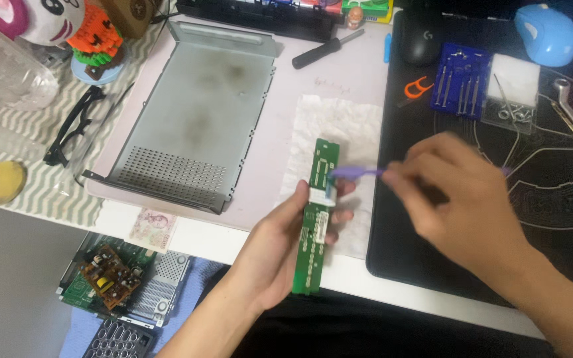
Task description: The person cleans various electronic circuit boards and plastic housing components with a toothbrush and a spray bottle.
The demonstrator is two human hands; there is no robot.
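Observation:
My left hand [280,242] grips a long, narrow green circuit board [316,219], held upright over a white paper towel [339,132]. My right hand [459,205] holds a purple toothbrush [356,172], whose head touches the upper part of the board. The right hand is blurred. Both hands hover just above the near edge of the white desk.
A grey metal chassis cover [193,113] lies to the left. A black screwdriver [326,48] rests behind it. On the black mat [552,219] are a blue tool set [460,79], a clear screw box [512,93], an orange pick [416,87] and two mice. Glasses [74,122] lie far left; circuit boards [111,278] sit below.

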